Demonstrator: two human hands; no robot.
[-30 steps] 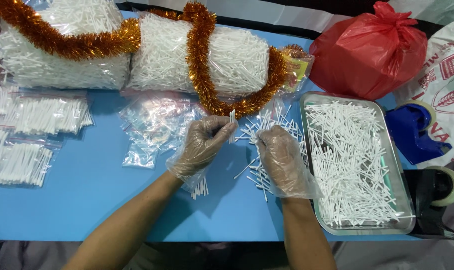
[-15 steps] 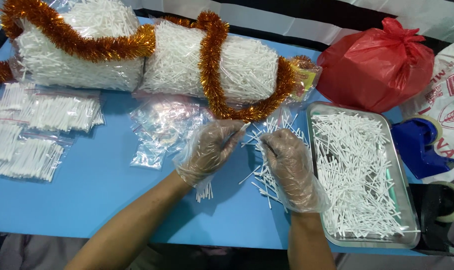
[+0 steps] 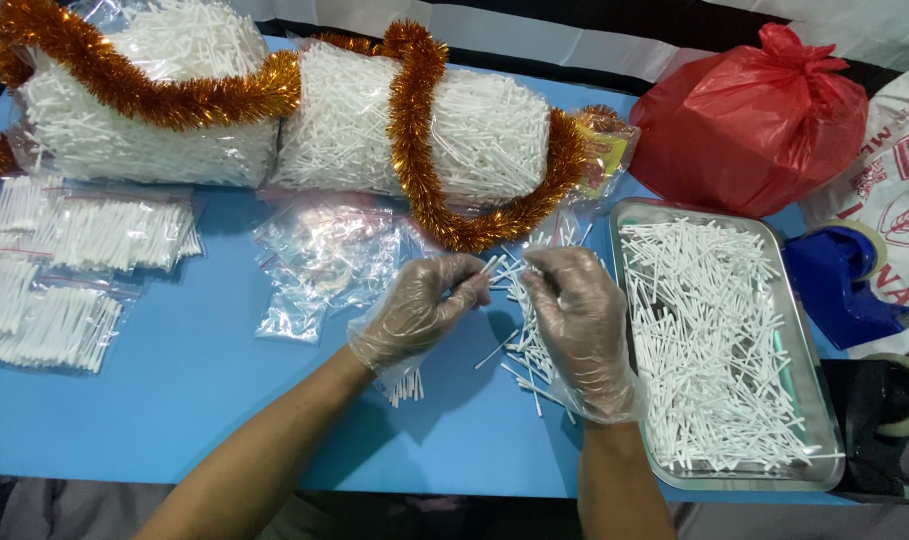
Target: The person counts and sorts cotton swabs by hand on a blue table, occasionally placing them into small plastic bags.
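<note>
Both hands wear clear plastic gloves over a blue table (image 3: 174, 400). My left hand (image 3: 419, 310) is closed around a small bundle of white swab sticks, whose ends poke out below the palm and near the fingertips. My right hand (image 3: 574, 320) hovers just to its right, fingers curled over a loose pile of white sticks (image 3: 524, 345) lying on the table; whether it pinches any stick is unclear. The two hands almost touch at the fingertips.
A metal tray (image 3: 824, 440) full of white sticks lies at the right. Empty clear bags (image 3: 319, 260) lie left of my hands, filled packets (image 3: 64, 270) at far left. Two big bags of sticks (image 3: 344, 130) wrapped in orange tinsel (image 3: 414, 130) stand behind, with a red bag (image 3: 754, 120) and tape dispensers (image 3: 844, 290).
Both hands have dropped slightly toward the pile on the table. The left hand's fingers have curled tighter round its bundle, and the right hand has closed in beside it.
</note>
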